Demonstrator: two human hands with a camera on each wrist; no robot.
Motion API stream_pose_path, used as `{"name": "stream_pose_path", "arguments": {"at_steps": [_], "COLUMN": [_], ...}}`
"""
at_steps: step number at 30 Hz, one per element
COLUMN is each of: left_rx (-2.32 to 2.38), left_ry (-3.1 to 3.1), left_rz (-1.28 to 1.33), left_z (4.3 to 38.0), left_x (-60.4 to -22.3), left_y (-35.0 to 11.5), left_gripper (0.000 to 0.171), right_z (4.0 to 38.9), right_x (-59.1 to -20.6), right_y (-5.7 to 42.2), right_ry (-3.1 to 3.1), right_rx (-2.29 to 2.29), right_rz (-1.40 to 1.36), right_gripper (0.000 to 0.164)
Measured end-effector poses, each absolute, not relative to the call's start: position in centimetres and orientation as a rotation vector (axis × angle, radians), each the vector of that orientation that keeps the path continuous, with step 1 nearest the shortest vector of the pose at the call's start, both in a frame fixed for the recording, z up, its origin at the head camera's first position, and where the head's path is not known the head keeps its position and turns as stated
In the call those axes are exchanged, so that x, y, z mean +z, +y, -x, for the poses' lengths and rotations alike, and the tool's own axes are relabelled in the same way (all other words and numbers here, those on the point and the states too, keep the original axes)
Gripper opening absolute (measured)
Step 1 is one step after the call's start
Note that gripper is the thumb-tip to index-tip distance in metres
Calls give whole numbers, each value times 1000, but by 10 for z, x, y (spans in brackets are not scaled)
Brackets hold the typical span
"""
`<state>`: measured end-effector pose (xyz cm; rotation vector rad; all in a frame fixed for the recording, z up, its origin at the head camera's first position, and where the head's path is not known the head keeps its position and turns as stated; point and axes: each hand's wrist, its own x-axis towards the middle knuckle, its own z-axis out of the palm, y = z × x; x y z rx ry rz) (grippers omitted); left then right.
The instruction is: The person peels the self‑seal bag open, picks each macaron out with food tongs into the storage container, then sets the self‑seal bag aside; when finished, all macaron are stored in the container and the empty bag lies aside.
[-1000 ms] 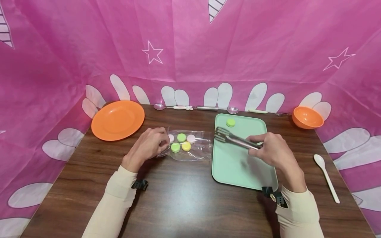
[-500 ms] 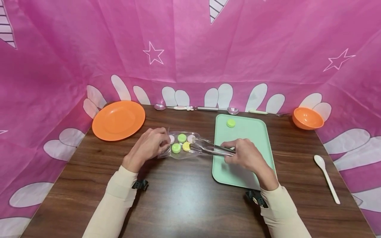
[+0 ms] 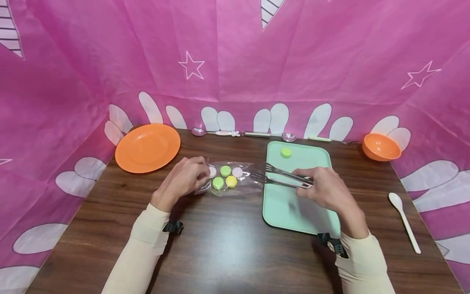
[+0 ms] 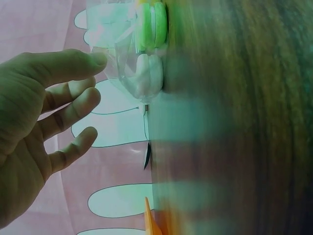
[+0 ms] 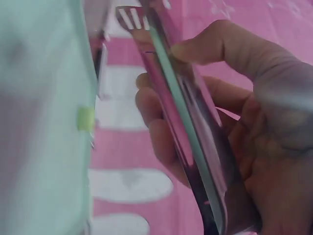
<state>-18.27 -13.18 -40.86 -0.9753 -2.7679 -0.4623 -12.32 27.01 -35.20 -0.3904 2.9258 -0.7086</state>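
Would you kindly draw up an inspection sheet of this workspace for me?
Surface: dark wood-grain table, with a bright reflection near the middle.
Job's things: clear bag with five macarons (two green, two pale pink, one yellow); green tray bearing one green macaron; metal tongs, tips apart.
Clutter: orange plate at left; orange bowl and white spoon at right; pink-handled spoon, ladle and green-handled utensil along the back.
Grippers: left hand pinches the bag's left end; right hand holds the tongs.
Cables: nothing seen.
Surroundings: pink cloth with stars, behind and at both sides.
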Motion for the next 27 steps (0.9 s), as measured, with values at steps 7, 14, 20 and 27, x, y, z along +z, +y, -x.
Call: {"name": "stream_pose_path", "arguments": {"at_steps": [7,14,20,27], "left_rx": [-443,-442,-465,-473], "left_ry": [-2759,-2772,-2804,-2807], "left_rz": [983,985,973,971], "left_z": [182,181,181,180], "left_x": [-410,-410,-408,-408], "left_y": [-130,-127,-126,-127], "left_gripper": [8,7,6,6], "right_z": [122,134,136,132], "right_x": [-352,-379,-395,-396], "right_y": [274,246,228,221], "right_ry": [2930,2921,2920,2951], "right_rx": [-600,-675,-731,-728], "right_rz": [437,576,651,641], "right_gripper": [40,39,41,41]}}
